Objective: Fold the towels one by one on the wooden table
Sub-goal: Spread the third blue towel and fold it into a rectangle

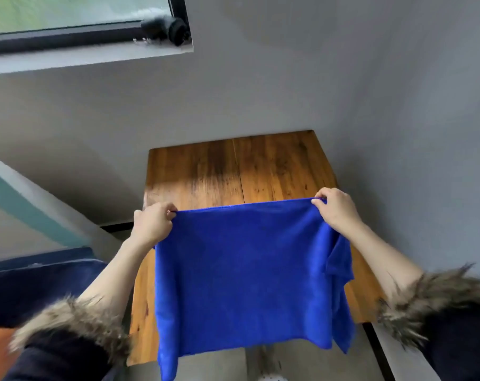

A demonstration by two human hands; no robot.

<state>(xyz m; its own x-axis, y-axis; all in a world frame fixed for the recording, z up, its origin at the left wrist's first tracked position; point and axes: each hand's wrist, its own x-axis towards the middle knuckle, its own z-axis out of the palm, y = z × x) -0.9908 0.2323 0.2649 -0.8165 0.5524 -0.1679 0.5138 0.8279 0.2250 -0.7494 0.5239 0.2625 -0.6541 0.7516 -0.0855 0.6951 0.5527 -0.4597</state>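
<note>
A bright blue towel [247,276] hangs spread out in the air above the wooden table [233,171]. My left hand [152,224] pinches its top left corner. My right hand [336,209] pinches its top right corner. The top edge is stretched taut between the two hands. The towel's lower edge drops past the near edge of the table, and its right side hangs in a loose fold. The cloth hides most of the near half of the tabletop.
The table stands against a grey wall [288,78]. A window sill [90,55] with a dark object is at the upper left. A dark blue seat [35,284] lies left of the table. Fur-trimmed sleeve cuffs [74,320] frame the view.
</note>
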